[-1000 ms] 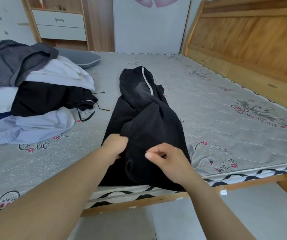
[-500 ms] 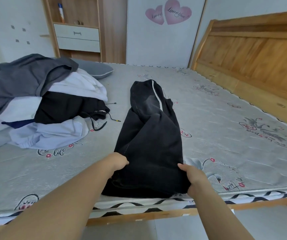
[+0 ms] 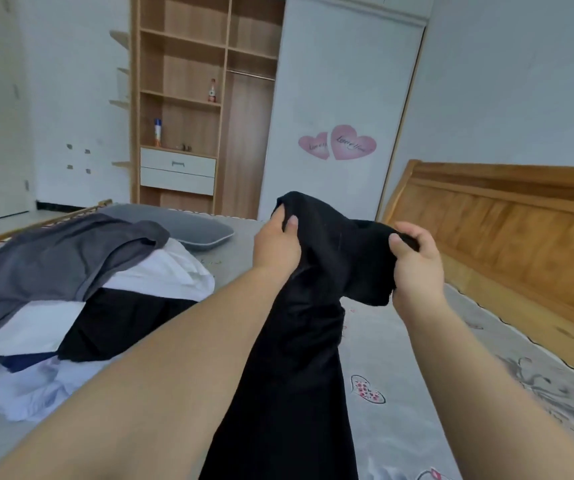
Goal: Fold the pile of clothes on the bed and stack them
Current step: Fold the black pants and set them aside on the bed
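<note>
Black garment [image 3: 299, 341] in both hands, lifted

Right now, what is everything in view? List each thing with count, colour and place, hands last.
black trousers: one, black, lifted over the bed, centre
clothes pile: one, grey, white, black, pale blue, left on bed
pillow: one, grey, behind the pile
bed: one, grey floral mattress
headboard: one, wooden, right
shelf unit: one, wooden, white drawers, far wall
bottles: two, on shelves
heart stickers: two, pink, white door
left hand: grip on trousers
right hand: grip on trousers
</note>
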